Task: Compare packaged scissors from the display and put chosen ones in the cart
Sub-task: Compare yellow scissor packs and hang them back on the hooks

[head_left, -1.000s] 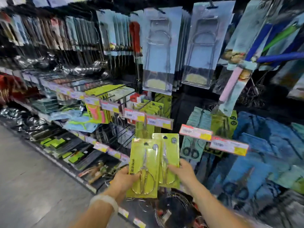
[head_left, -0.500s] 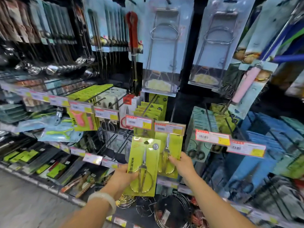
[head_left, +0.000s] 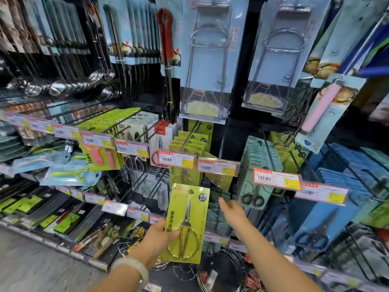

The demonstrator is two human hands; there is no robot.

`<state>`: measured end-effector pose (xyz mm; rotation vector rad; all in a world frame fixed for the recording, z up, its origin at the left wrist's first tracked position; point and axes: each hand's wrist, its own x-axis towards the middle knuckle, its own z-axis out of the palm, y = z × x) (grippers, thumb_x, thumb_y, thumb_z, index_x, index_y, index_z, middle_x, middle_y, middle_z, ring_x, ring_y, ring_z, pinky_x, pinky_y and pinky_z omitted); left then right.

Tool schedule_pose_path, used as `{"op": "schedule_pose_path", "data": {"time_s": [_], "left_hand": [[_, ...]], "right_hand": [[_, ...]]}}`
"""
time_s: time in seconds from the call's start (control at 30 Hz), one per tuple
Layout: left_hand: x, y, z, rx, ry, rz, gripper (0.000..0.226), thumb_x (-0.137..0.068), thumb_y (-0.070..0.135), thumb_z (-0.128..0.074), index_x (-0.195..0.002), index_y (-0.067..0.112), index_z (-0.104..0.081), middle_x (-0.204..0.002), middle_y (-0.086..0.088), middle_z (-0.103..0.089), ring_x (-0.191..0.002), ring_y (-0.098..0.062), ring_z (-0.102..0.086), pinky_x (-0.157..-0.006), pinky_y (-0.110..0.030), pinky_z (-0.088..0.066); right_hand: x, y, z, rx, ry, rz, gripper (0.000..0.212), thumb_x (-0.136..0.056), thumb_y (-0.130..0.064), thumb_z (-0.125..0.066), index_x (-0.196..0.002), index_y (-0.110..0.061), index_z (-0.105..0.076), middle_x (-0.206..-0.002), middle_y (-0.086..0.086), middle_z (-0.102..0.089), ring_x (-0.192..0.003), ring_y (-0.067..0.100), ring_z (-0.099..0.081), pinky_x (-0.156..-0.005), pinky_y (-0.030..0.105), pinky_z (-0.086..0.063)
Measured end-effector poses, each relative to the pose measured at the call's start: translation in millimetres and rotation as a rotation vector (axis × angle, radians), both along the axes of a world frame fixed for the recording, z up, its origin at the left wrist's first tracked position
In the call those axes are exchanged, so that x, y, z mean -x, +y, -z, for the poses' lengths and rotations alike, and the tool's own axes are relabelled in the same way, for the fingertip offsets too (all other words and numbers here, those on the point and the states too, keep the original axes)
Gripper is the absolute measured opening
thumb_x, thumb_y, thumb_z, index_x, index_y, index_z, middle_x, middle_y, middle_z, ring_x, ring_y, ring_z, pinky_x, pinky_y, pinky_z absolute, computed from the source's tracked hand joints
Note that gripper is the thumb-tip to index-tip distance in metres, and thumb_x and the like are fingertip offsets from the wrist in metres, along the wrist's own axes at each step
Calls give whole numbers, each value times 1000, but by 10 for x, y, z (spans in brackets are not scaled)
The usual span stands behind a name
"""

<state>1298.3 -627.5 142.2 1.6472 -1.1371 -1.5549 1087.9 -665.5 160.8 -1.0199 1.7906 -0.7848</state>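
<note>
- The left hand (head_left: 163,232) grips a yellow-green scissors pack (head_left: 188,223) by its lower left edge, thumb laid across the card front near the metal handle loops.
- The pack stands nearly upright in front of the display, its long axis running top to bottom with a slight lean to the right; the blades point up and the loops sit at the bottom.
- The right hand (head_left: 230,209) holds nothing: its fingers are stretched out and blurred, reaching forward toward the hooks (head_left: 212,142), just to the right of the held pack and apart from it.
- Ahead and above the right hand, more yellow-green scissors packs (head_left: 190,142) hang in a row on the hooks behind the price tags (head_left: 217,167). To the right hang pale green packs (head_left: 255,175) with black-handled scissors.
- The right hand is the nearer one to those hanging packs, which lie up and slightly left of its fingertips; any next pick looks like it falls to that hand, while the left keeps its pack.
- No cart shows in this view, so where the chosen pack must go cannot be told from here.
- The shelf (head_left: 115,207) below carries flat packs lying in rows, and wire racks (head_left: 221,268) sit at the bottom.
</note>
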Motion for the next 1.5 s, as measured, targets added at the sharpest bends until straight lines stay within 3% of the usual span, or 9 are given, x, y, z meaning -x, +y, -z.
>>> {"op": "schedule_pose_path", "data": {"time_s": [0.13,0.37,0.63,0.87,1.0,1.23,1.3,1.4,1.5], "left_hand": [[87,-54,24,-4,5,15,18,-87,4,-63,-99,16,-68,-97,-3,-73,-97,-22,-65,-96,-42,-48],[370,-160,-63,31,34,11,15,-85,9,-66,-93,20,-60,-95,0,-68,-86,-12,-62,-63,-21,-44],[618,-391,-281,217,25,14,16,-84,8,-67,-98,12,-60,-99,-4,-67,-87,-14,-60,-75,-25,-48],[666,-582,-352,235,44,24,31,-86,13,-66,-116,13,-58,-108,0,-65,-101,-16,-60,-88,-29,-50],[645,-563,-220,167,46,34,37,-86,12,-66,-122,9,-59,-108,-4,-68,-101,-21,-64,-95,-41,-51],[672,-640,-171,170,-15,23,50,-88,18,-64,-134,9,-49,-118,-5,-63,-104,-20,-59,-90,-35,-51],[714,-659,-184,175,-86,68,53,-90,20,-61,-139,10,-41,-117,-7,-61,-95,-18,-57,-78,-29,-50],[762,-677,-167,116,-198,119,74,-90,23,-60,-149,12,-18,-144,-14,-41,-127,-29,-46,-104,-41,-41],[826,-655,-97,43,-286,230,77,-90,20,-61,-149,8,-14,-146,-15,-38,-129,-32,-44,-104,-37,-41]], "right_hand": [[-50,259,97,-80,-325,-244,36,-91,-39,-54,-112,-10,-59,-97,5,-67,-86,17,-64,-91,35,-52],[12,333,178,53,-122,-180,19,-83,-10,-67,-77,-12,-49,-76,8,-55,-69,15,-59,-66,33,-58],[189,219,-53,232,9,-74,29,-88,-9,-62,-68,-14,-41,-60,-1,-45,-59,11,-43,-64,25,-45],[217,64,-164,303,-13,-19,7,-88,-10,-60,-92,-8,-55,-86,4,-59,-82,16,-53,-76,26,-45],[190,116,-70,291,-38,-35,15,-90,-8,-57,-81,-19,-54,-78,-3,-57,-69,8,-52,-54,8,-43],[182,-1,21,266,5,4,6,-90,-16,-59,-85,-15,-54,-82,7,-58,-74,16,-51,-66,28,-45],[192,-82,69,206,114,-1,15,-91,-24,-56,-100,-11,-56,-95,9,-61,-85,19,-55,-76,33,-48],[217,-125,101,80,230,7,41,-95,-35,-48,-128,-11,-46,-121,6,-56,-112,22,-54,-93,31,-43],[275,-50,143,-1,238,-11,49,-96,-36,-46,-136,-9,-38,-114,0,-56,-110,23,-52,-95,31,-41]]}}
